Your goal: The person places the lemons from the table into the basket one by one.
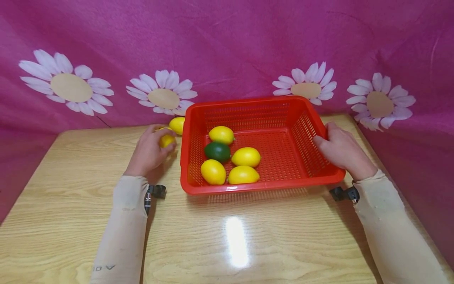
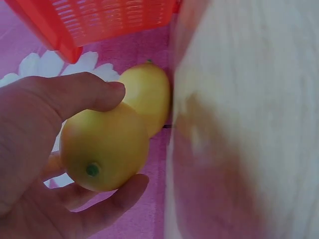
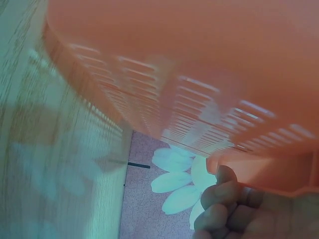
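My left hand (image 1: pixel 150 152) grips a yellow lemon (image 1: pixel 166 140) to the left of the red basket. In the left wrist view the thumb lies over the top of this lemon (image 2: pixel 107 149) and the fingers curl beneath it. Just behind it, another lemon (image 1: pixel 177 125) rests on the table close to the basket's left wall. The rim of the red plastic basket (image 1: pixel 262 184) is held at its right end by my right hand (image 1: pixel 342 150), fingers curled round the edge. Inside, on the left, lie several yellow lemons (image 1: pixel 246 157) and one dark green fruit (image 1: pixel 217 152) of similar shape.
The basket stands on a light wood-grain table (image 1: pixel 198 236). A pink cloth (image 1: pixel 234 43) printed with white daisies hangs along the table's back edge. Each wrist wears a small black camera mount, such as the left one (image 1: pixel 157 191).
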Available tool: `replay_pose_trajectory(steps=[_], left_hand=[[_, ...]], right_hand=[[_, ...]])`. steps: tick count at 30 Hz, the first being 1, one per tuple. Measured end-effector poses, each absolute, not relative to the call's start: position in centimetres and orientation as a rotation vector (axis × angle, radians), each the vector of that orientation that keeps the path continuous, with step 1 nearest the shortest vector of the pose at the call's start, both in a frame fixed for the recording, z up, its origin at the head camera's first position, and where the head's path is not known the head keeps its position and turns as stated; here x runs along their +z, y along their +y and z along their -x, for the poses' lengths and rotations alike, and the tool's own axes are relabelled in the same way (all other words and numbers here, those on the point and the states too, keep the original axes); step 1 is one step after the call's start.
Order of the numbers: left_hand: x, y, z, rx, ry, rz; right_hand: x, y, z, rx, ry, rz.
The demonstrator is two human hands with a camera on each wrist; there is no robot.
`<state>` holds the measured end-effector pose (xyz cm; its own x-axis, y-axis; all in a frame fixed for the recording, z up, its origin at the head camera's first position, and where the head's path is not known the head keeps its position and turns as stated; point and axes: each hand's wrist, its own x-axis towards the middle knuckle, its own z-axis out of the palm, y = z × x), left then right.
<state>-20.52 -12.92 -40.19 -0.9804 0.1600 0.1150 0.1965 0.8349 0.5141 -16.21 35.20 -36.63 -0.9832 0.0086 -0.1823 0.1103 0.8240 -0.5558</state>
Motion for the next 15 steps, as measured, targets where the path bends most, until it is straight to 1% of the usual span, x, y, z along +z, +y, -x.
replay_pose_trajectory(steps=[7, 15], left_hand=[[-39.3, -12.9, 20.0, -0.863, -2.91, 0.262], [-38.3, -13.0, 19.8, -0.834, -2.818, 0.33]], right_hand=[[-36.7, 35.3, 16.1, -0.885, 2.823, -0.1], [-36.7, 35.4, 16.3, -0.858, 2.85, -0.085]])
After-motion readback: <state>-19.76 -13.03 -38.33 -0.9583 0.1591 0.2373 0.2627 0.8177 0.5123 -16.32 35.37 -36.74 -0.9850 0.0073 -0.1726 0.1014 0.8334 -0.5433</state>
